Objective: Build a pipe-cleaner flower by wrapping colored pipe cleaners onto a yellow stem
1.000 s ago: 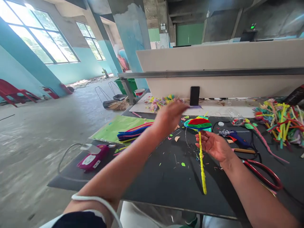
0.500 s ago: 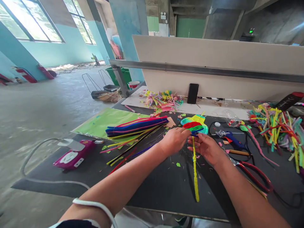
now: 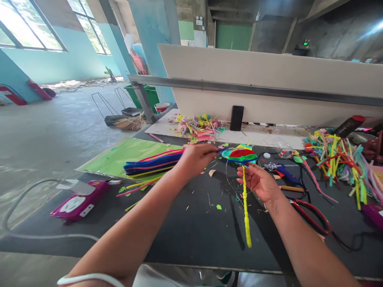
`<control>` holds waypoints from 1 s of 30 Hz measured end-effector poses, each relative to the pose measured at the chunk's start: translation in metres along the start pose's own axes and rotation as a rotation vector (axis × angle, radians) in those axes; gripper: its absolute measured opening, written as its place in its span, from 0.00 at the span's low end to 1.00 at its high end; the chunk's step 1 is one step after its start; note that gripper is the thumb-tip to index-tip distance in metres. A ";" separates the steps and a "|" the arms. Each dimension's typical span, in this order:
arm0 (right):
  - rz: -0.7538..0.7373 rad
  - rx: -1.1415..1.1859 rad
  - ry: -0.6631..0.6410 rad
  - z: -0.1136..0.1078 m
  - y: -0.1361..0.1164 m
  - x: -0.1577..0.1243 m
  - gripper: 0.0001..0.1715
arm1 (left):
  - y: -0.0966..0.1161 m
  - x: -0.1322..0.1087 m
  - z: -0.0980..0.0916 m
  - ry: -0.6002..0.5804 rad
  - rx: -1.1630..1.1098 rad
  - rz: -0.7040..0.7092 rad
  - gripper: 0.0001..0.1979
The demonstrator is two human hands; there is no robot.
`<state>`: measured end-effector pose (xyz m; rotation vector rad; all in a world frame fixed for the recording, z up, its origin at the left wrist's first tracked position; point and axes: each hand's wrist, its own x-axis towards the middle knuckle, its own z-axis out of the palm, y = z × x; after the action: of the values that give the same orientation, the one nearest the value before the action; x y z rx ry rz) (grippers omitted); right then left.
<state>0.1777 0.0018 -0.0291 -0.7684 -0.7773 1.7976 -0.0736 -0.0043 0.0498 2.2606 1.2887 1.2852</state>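
My right hand [image 3: 259, 181] grips the twisted yellow stem [image 3: 246, 207] of a pipe-cleaner lollipop. Its flat spiral head [image 3: 240, 154] is coiled in red, green, yellow and blue and tilts above the black table [image 3: 206, 227]. My left hand [image 3: 196, 157] is closed on the free end of a purple pipe cleaner [image 3: 220, 150] that runs to the left edge of the spiral head.
A stack of coloured pipe cleaners [image 3: 152, 164] lies on a green sheet [image 3: 119, 157] at the left. A blue glue gun [image 3: 283, 172], red-handled scissors [image 3: 312, 217] and a heap of pipe cleaner pieces [image 3: 338, 159] are at the right. A phone [image 3: 236, 118] leans on the back board. A pink device [image 3: 78, 202] sits near left.
My left hand came back to the spiral head beside my right hand, then drew away to the left with the purple strand. The lollipop head rose and tilted.
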 end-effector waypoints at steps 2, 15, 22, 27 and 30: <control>0.009 0.012 0.000 0.004 -0.001 -0.002 0.08 | 0.016 0.001 -0.012 0.342 -0.273 -0.059 0.05; -0.194 0.129 0.110 -0.010 0.002 0.012 0.11 | 0.053 -0.012 -0.003 0.649 -0.686 0.066 0.03; -0.185 0.161 0.118 -0.010 0.002 0.012 0.13 | 0.051 -0.009 0.011 0.631 -0.654 0.061 0.05; -0.189 0.163 0.127 -0.001 -0.002 0.007 0.16 | 0.028 -0.015 0.058 0.518 -0.719 -0.033 0.05; -0.208 0.150 0.112 0.002 -0.002 0.006 0.19 | 0.017 -0.022 0.088 0.406 -0.749 -0.138 0.05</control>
<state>0.1749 0.0071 -0.0273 -0.6584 -0.6177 1.5920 0.0007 -0.0135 -0.0043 1.4186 0.8260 1.8388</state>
